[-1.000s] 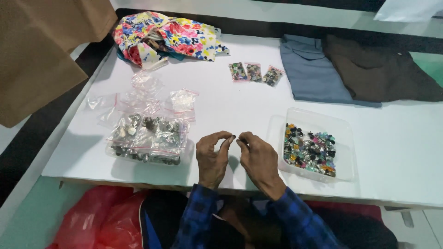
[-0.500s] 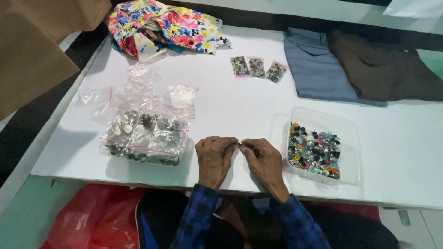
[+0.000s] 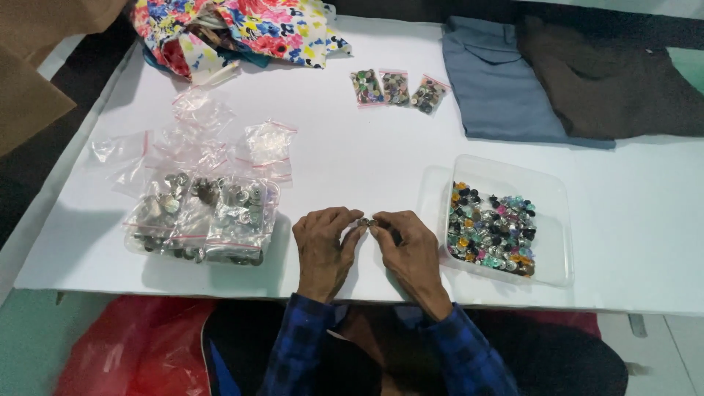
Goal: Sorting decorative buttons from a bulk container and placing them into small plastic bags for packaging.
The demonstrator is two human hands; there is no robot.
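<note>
Two hands rest close together at the near edge of the white table (image 3: 352,132). From the head camera, the left hand (image 3: 323,246) and the right hand (image 3: 411,249) meet at their fingertips. Between them sits a tiny dark button (image 3: 365,221), pinched by the thumb and first finger of each hand. It is so small that I can only say it looks like a button; it could be two little pieces pressed together. The other fingers are curled in, not spread wide.

Just to the right of the right hand stands a clear plastic tray (image 3: 506,172) full of colourful buttons (image 3: 491,231). To the left of the left hand lies a heap of small clear bags with metal buttons (image 3: 202,216) inside. Behind that heap lie some empty clear bags (image 3: 198,128).

Farther back, three little filled bags (image 3: 396,89) sit in a row. A flowery cloth (image 3: 242,26) lies at the back left. A folded blue garment (image 3: 502,81) and a brown garment (image 3: 609,70) lie at the back right, side by side and touching.
</note>
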